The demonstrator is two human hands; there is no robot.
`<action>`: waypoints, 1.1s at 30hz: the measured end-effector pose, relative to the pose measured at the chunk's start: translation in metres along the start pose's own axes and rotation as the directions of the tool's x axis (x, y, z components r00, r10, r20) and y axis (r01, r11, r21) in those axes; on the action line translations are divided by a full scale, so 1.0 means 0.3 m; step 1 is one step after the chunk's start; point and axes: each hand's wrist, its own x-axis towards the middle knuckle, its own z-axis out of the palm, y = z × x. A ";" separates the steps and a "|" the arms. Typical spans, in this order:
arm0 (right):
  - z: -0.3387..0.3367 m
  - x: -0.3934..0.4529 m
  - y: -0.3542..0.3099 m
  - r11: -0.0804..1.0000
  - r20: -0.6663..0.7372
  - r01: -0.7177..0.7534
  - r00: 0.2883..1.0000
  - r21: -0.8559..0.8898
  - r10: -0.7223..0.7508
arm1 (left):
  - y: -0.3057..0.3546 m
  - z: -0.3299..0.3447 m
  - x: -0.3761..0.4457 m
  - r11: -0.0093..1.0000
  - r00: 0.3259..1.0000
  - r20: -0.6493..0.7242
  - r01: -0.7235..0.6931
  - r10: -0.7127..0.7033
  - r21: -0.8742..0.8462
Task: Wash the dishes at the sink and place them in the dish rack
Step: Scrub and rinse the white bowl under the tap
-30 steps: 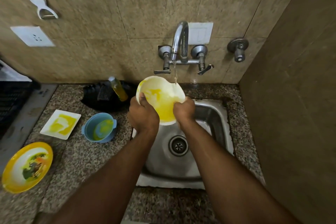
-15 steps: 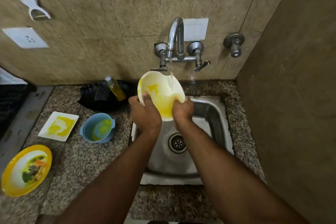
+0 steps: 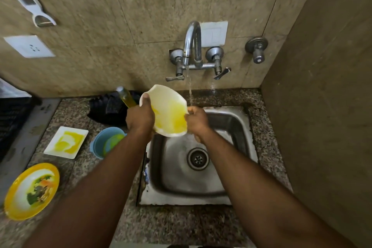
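A white plate [image 3: 168,109] smeared with yellow stands tilted over the back left of the steel sink [image 3: 231,125]. My left hand [image 3: 140,116] grips its left rim, thumb on the upper edge. My right hand [image 3: 196,120] holds its right rim. Water runs from the tap [image 3: 192,43] and falls just right of the plate, onto my right hand. On the counter to the left wait a square white plate [image 3: 66,142] with yellow stains, a blue bowl [image 3: 105,142] and a yellow-rimmed plate [image 3: 32,190] with food scraps.
A bottle of yellow liquid [image 3: 125,96] stands on a black cloth [image 3: 108,107] behind my left hand. A black rack [image 3: 12,121] sits at the far left edge. A side wall rises close on the right. A peeler [image 3: 26,0] hangs on the back wall.
The plate has shifted left, out of the stream, and its yellow smear looks thinner. Both hands moved left with it and keep their grip.
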 end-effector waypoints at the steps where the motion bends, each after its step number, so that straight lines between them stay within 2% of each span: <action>1: 0.016 0.001 0.009 0.996 -0.103 0.020 0.994 -0.090 -0.030 | 0.047 -0.020 -0.079 1.000 1.000 0.010 -0.022 0.022 0.017; 3: 0.032 -0.006 0.006 0.981 -0.214 -0.010 0.976 -0.194 -0.032 | 0.093 -0.026 -0.167 0.987 0.992 0.049 -0.119 0.114 0.110; 5: 0.029 -0.007 -0.015 0.979 -0.228 -0.084 0.973 -0.187 0.040 | 0.099 -0.020 -0.184 0.963 0.981 0.052 -0.196 0.189 0.186; 8: 0.014 -0.011 -0.034 0.991 -0.139 -0.131 0.982 0.016 0.132 | 0.111 -0.030 -0.188 0.943 0.969 0.029 -0.247 0.247 0.222; 11: 0.020 0.000 -0.026 0.997 0.029 -0.034 0.999 0.064 0.032 | 0.124 -0.040 -0.182 0.921 0.949 0.011 -0.308 0.315 0.240; 13: 0.027 0.010 -0.030 0.996 0.035 -0.012 0.999 0.087 0.009 | 0.135 -0.042 -0.186 0.917 0.945 -0.001 -0.317 0.327 0.243; 17: -0.006 0.016 -0.105 0.989 -0.196 0.014 0.980 -0.147 -0.043 | 0.147 -0.018 -0.219 0.918 0.946 0.035 -0.322 0.323 0.233; 20: -0.035 0.030 -0.119 0.991 -0.232 -0.049 0.972 -0.123 0.019 | 0.152 0.007 -0.244 0.924 0.949 0.021 -0.311 0.315 0.222; 22: -0.040 0.030 -0.115 0.994 -0.178 -0.045 0.984 -0.104 0.026 | 0.148 0.012 -0.244 0.925 0.950 -0.022 -0.299 0.312 0.234; 25: -0.036 0.008 -0.078 0.999 0.015 0.031 0.999 -0.036 -0.031 | 0.142 0.003 -0.237 0.932 0.946 -0.079 -0.291 0.314 0.216; 27: -0.030 0.006 -0.043 0.998 0.079 0.055 0.995 -0.015 -0.054 | 0.138 -0.009 -0.223 0.938 0.957 -0.054 -0.269 0.287 0.218; 28: -0.035 -0.006 -0.046 0.996 0.080 0.070 0.995 -0.058 -0.065 | 0.136 -0.015 -0.219 0.939 0.962 -0.022 -0.262 0.274 0.224; 29: -0.044 -0.015 -0.061 0.986 0.042 0.095 0.995 -0.135 -0.090 | 0.135 -0.022 -0.220 0.937 0.963 0.014 -0.264 0.268 0.228; 31: -0.063 -0.011 -0.091 0.928 -0.135 0.137 0.972 -0.347 -0.195 | 0.134 -0.029 -0.227 0.935 0.963 0.081 -0.270 0.258 0.232; 33: -0.089 -0.005 -0.131 0.878 -0.255 0.097 0.937 -0.468 -0.239 | 0.135 -0.025 -0.236 0.945 0.967 0.123 -0.247 0.225 0.215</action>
